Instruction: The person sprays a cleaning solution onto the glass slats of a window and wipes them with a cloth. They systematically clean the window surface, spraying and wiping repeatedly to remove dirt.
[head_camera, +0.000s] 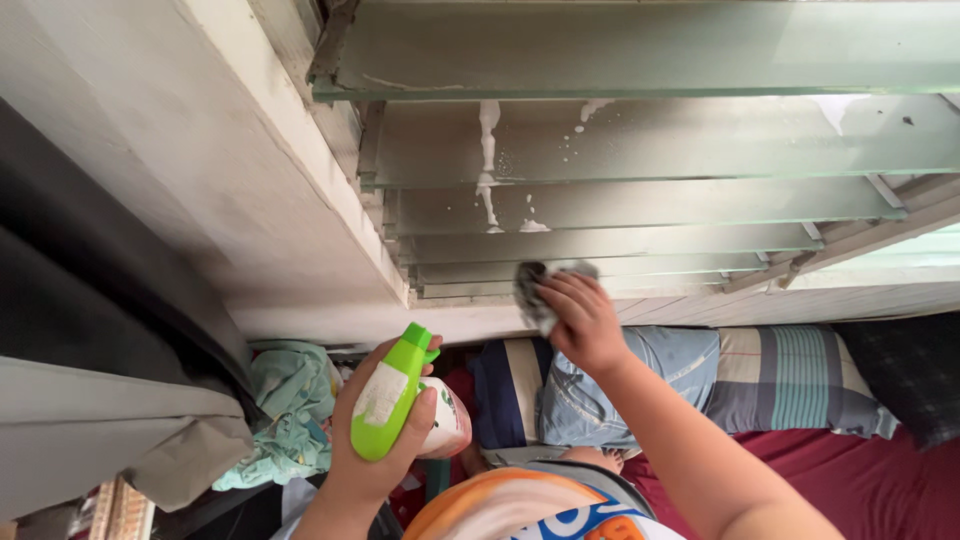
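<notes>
Now | left grip (385, 425) wrapped round spray bottle (392, 400) | right grip (580, 320) pinching cloth (535, 290) against louvre slats (620, 205)

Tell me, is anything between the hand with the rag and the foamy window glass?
Nothing visible. The right hand presses the grey rag against the lower slats, and the foam-streaked glass slats lie open just above. The left hand holds the green spray bottle lower down, well clear.

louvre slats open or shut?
Open. The glass slats are tilted, each edge standing apart from the next with gaps between, and white foam runs down them. The right hand presses a cloth on a lower slat.
</notes>
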